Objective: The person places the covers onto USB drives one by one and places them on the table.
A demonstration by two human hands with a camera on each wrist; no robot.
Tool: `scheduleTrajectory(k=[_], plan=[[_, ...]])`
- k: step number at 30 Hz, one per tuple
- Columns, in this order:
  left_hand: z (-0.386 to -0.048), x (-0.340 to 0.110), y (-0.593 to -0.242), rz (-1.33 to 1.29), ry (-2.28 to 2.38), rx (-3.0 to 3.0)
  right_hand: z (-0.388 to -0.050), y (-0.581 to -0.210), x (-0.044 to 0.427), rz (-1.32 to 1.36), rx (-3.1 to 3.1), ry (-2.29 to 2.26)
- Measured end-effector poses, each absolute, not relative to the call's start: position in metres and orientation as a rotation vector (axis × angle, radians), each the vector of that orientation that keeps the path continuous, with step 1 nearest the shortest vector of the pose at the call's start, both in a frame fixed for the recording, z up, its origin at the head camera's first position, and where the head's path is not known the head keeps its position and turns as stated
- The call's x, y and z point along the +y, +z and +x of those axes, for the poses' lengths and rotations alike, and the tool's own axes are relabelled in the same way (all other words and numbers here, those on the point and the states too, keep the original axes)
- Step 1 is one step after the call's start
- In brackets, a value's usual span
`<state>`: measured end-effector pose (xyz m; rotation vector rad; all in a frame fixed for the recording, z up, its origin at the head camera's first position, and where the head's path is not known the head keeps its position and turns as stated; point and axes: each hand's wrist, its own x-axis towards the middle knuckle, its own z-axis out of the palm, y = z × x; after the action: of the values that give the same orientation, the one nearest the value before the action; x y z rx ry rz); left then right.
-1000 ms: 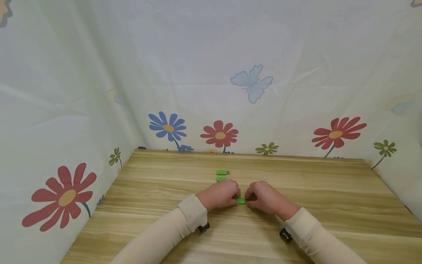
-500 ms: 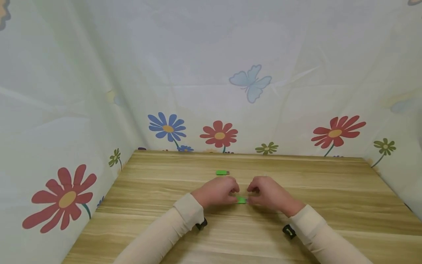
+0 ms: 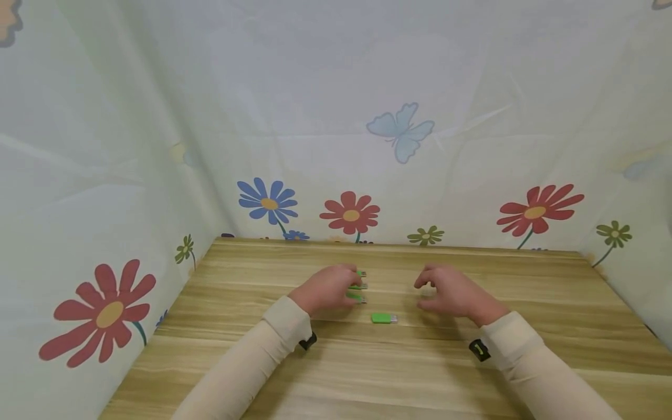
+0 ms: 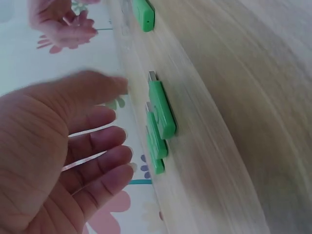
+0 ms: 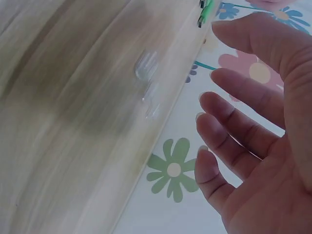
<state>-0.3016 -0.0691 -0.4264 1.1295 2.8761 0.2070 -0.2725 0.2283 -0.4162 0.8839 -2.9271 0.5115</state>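
One hand, the left (image 3: 326, 287), has loose fingers and holds nothing that I can see. By its fingertips, three green sticks (image 4: 163, 117) lie in a row, metal ends pointing right. Next, one lone green stick (image 3: 381, 318) lies longways left to right on the surface (image 3: 241, 274), between the hands; I can't tell which is nearer. Then come clear bits (image 5: 146, 66), near the right hand (image 3: 450, 294), its fingers spread, holding nothing.

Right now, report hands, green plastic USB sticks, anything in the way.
Left hand open, empty, near three green USB sticks. Right hand open, empty, near clear plastic pieces. Fourth green USB stick nearer the person; nothing visible blocking it.
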Motion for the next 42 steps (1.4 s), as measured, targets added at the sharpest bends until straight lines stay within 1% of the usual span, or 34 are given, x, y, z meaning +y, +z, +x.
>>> scheduleTrajectory(k=[6, 16, 23, 42], plan=[[-0.305, -0.07, -0.428, 1.145, 0.15, 2.868, -0.276, -0.419, 0.234, 0.94, -2.934, 0.477], [-0.308, -0.066, -0.436, 1.156, 0.137, 2.837, -0.28, -0.432, 0.234, 0.853, -3.027, 0.46], [-0.309, -0.065, -0.439, 1.164, 0.112, 2.826, -0.28, -0.439, 0.237, 0.883, -2.99, 0.436], [-0.314, -0.062, -0.447, 1.159, 0.131, 2.833, -0.283, -0.439, 0.238, 0.941, -2.972, 0.479]])
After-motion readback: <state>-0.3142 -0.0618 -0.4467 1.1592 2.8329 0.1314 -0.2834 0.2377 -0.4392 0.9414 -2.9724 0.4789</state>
